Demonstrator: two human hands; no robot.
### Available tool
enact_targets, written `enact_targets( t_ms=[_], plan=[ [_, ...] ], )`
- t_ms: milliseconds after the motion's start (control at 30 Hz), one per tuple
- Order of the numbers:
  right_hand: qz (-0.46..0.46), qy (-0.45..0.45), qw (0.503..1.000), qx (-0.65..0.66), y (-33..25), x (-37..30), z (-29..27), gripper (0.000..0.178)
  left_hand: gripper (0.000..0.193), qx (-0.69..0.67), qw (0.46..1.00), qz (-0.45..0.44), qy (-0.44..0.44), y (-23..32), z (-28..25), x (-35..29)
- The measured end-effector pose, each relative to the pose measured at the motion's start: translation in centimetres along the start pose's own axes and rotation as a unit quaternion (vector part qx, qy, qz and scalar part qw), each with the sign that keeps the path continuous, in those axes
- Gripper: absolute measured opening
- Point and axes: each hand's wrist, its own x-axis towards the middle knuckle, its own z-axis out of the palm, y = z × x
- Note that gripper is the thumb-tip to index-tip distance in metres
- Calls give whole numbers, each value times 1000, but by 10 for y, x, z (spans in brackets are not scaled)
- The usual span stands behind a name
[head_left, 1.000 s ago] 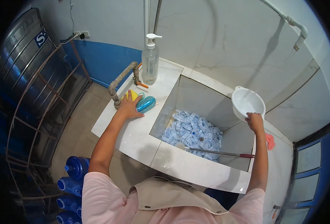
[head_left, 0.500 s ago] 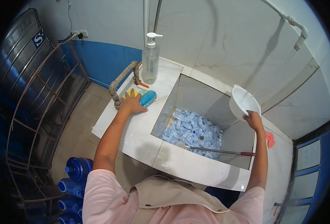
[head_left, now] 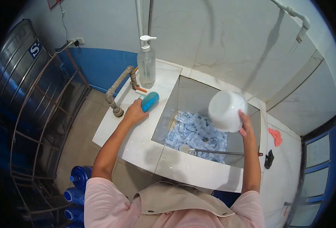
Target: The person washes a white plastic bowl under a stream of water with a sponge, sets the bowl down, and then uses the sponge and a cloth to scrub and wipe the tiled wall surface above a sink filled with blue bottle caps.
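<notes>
The white bowl (head_left: 225,112) had been turned over: half a second earlier its hollow inside was shown at the sink's far right corner, whereas now it was held farther left, above the sink (head_left: 194,89), with its pale underside presented to the camera. It was gripped at its right side by the right hand (head_left: 244,124), whose fingers were closed on the rim or wall; which of the two could not be told. By this tilt the mouth was directed down toward the blue-and-white heap (head_left: 192,131) on the sink floor, so the work was judged to have passed from holding the bowl out to emptying it, though its mouth was hidden. Translucent streaks, possibly water, were seen just left of the bowl, above the heap. On the desk (head_left: 137,140) to the left, the left hand (head_left: 135,111) had been drawn in from its earlier spread; its fingers were partly curled beside the blue oblong scrubber (head_left: 150,102), which was apparently touched. Whether anything was gripped there could not be told, and the yellow piece shown under that hand earlier was no longer visible. The long-handled brush (head_left: 217,152) was left lying along the sink's near side, its head at the left.
</notes>
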Motion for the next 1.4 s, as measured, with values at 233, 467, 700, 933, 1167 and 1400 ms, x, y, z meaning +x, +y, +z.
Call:
enact_targets(
  t_ms=[233,467,700,933,1167,1400],
  plan=[
    [-198,-199,599,-750,60,7,46,22,71,-379,922,35,-68,111,-28,43],
    [-309,-224,475,-793,80,12,127,20,88,-305,946,114,1,165,68,85],
    [-364,-194,469,-781,64,64,149,14,78,59,984,154,-69,166,30,111],
    [-376,-186,472,-776,89,177,187,11,74,9,891,108,441,118,-60,116],
    [-355,-229,496,-759,110,226,210,14,87,-128,951,18,279,53,-52,157],
    [-423,-90,518,-738,98,179,207,63,82,2,880,54,472,33,-25,169]
  ],
)
